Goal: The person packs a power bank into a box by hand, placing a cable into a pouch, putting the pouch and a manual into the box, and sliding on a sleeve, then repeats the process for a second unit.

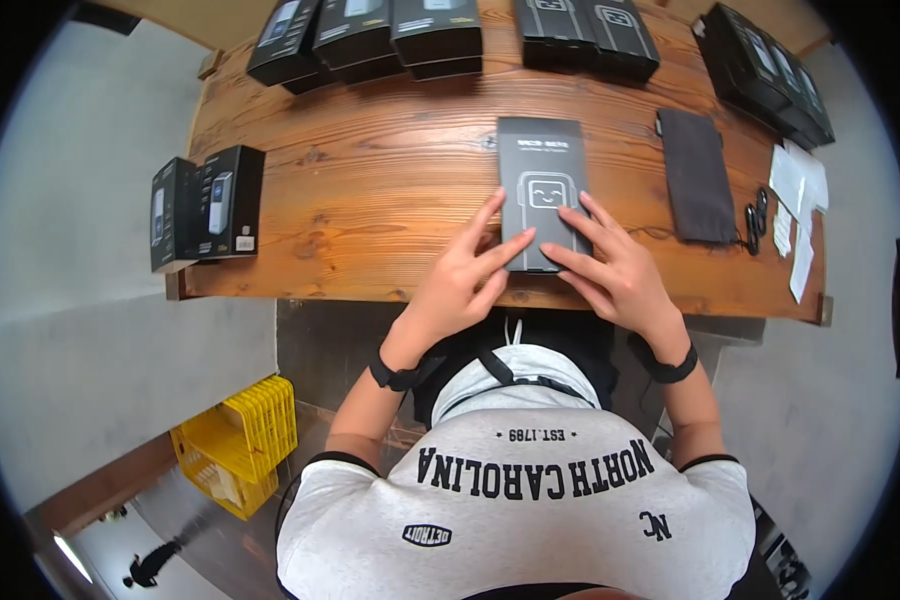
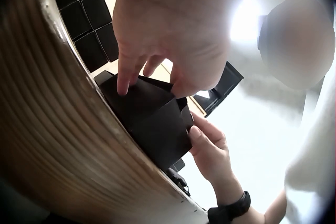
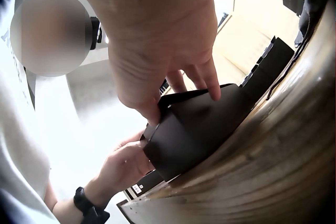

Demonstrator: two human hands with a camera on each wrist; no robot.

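A flat black box (image 1: 538, 170) with a white line-drawn smiling face lies near the table's front edge. From its left side my left hand (image 1: 460, 272) holds it, one finger on the top and the thumb low near the close end. My right hand (image 1: 618, 272) grips the opposite side, fingertips spread over the top face. In the left wrist view, dark panels of the box (image 2: 157, 132) show under the left hand (image 2: 168, 45), with the thumb at its end. The right wrist view has the right hand (image 3: 165, 50) bent over the box (image 3: 202, 129), the thumb at its near corner.
Black product boxes (image 1: 438, 40) line the back of the wooden table (image 1: 370, 210); two more boxes (image 1: 232, 205) stand at left. Right of the hands lie a dark cloth pouch (image 1: 697, 178), a black cable (image 1: 755, 222) and white papers (image 1: 798, 195). Yellow crates (image 1: 238, 440) sit on the floor.
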